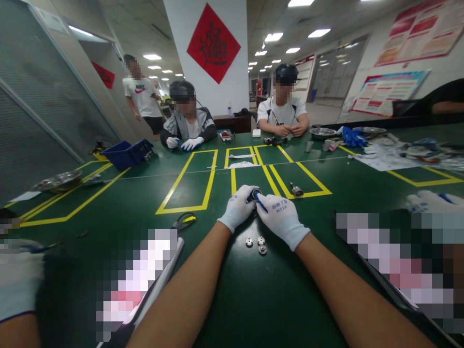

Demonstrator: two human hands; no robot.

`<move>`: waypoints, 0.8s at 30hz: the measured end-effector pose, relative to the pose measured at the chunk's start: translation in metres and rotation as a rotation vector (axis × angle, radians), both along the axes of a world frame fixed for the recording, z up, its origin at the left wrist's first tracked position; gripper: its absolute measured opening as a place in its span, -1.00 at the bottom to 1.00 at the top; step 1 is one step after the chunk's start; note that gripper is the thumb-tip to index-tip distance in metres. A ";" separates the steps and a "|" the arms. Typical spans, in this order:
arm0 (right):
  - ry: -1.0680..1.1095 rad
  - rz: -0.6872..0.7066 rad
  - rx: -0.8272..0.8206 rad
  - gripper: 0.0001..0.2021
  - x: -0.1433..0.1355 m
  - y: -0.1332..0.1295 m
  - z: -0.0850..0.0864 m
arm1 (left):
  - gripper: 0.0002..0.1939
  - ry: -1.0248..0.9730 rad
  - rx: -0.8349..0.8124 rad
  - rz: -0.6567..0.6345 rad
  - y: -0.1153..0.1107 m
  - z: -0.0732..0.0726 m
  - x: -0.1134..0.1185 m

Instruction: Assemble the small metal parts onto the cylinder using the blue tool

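Observation:
Both hands wear white gloves with blue-coated fingers and meet above the green table. My left hand (239, 207) is closed round a small dark round part (254, 194), whose details are too small to tell. Against that same part my right hand (280, 216) presses its fingers; whether a tool is among them cannot be made out. Just below the hands, three small silver metal discs (261, 240) lie on the tabletop. Beyond my right hand, a silver cylindrical metal piece (297, 191) rests on its side near the yellow tape.
Blurred screens (145, 275) flank my forearms. A blue bin (126, 153) and metal tray (58, 181) stand left. Two people sit opposite; another stands behind. Gloved hands of neighbours show at both edges. Papers (380, 157) and blue gloves (354, 137) lie at right.

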State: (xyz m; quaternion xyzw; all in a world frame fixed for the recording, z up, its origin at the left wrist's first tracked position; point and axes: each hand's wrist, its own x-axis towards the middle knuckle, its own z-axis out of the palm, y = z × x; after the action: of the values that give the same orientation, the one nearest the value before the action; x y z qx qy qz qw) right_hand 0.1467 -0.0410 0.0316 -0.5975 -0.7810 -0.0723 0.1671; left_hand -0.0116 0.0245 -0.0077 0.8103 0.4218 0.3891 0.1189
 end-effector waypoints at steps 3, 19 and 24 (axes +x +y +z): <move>-0.001 0.009 0.007 -0.68 0.000 0.000 0.000 | -0.63 -0.005 0.009 -0.007 -0.001 0.002 0.000; -0.042 0.009 -0.016 -0.65 0.000 0.000 0.000 | -0.63 0.001 0.001 -0.022 0.001 0.000 -0.001; -0.043 0.008 -0.019 -0.65 -0.001 0.000 0.001 | -0.64 0.018 0.009 -0.020 0.001 -0.001 -0.003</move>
State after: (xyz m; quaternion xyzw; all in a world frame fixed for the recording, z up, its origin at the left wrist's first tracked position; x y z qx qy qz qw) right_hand 0.1458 -0.0412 0.0322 -0.5940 -0.7875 -0.0772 0.1450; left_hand -0.0142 0.0252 -0.0086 0.8184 0.4130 0.3825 0.1156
